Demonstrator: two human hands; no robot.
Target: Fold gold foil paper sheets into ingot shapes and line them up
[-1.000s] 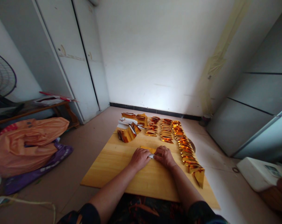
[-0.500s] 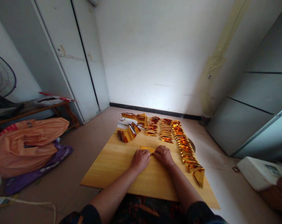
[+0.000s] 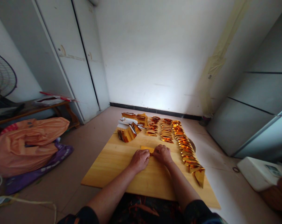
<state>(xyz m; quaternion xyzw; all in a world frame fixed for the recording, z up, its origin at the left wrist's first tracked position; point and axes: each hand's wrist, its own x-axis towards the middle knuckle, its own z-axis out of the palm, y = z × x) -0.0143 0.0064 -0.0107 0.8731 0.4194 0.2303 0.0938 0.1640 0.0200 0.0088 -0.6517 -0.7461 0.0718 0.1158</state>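
Note:
A sheet of gold foil paper (image 3: 145, 148) lies on the wooden board (image 3: 108, 161), its near edge turned up between my hands. My left hand (image 3: 141, 159) is closed on the left part of that edge, fingertips pressed together. On the right part, my right hand (image 3: 162, 153) pinches the same edge, its fingers curled and partly hiding the sheet. Beyond my hands stand rows of folded gold foil pieces (image 3: 167, 130). A longer row of folded gold pieces (image 3: 186, 151) runs down the board's right side.
Curved stacks of gold foil sheets (image 3: 128, 134) and white paper (image 3: 127, 122) occupy the board's far left. An orange bag (image 3: 33, 146) lies on the floor at left, near a fan (image 3: 2, 74). A white box (image 3: 259, 172) stands at right, and a wall (image 3: 154, 62) rises behind.
My fingers have shifted slightly along the sheet's near edge, and a darker folded strip now shows between them. The stacks and rows have stayed in place.

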